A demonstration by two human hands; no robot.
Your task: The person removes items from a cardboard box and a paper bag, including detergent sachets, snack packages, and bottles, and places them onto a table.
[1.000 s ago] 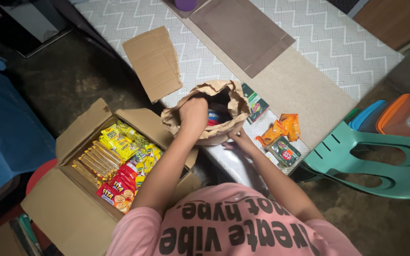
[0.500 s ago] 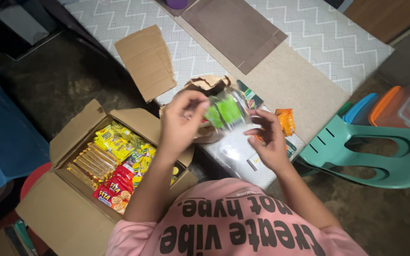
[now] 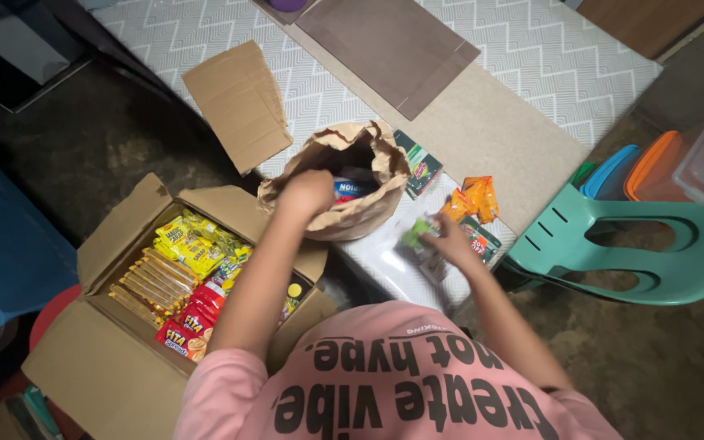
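A home: plastic chair point(image 3: 629, 253), patterned mat point(image 3: 531, 57), snack-filled carton point(image 3: 124, 326).

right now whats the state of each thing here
paper bag: open, rim crumpled, can inside
cardboard box: flaps open, packed with snack packs
left hand: on the bag's rim
right hand: closed on a green packet
orange packets: lying flat
green chair: upright

The person is wearing a pink T-shirt point(image 3: 393, 375) with short sleeves. Big dark letters are running across the chest, and they are showing upside down from up here. A row of much smaller dark letters is sitting near the collar. Both arms are coming out bare from the sleeves. The left hand point(image 3: 307, 194) and the right hand point(image 3: 447, 242) are wearing no rings, watches or gloves.
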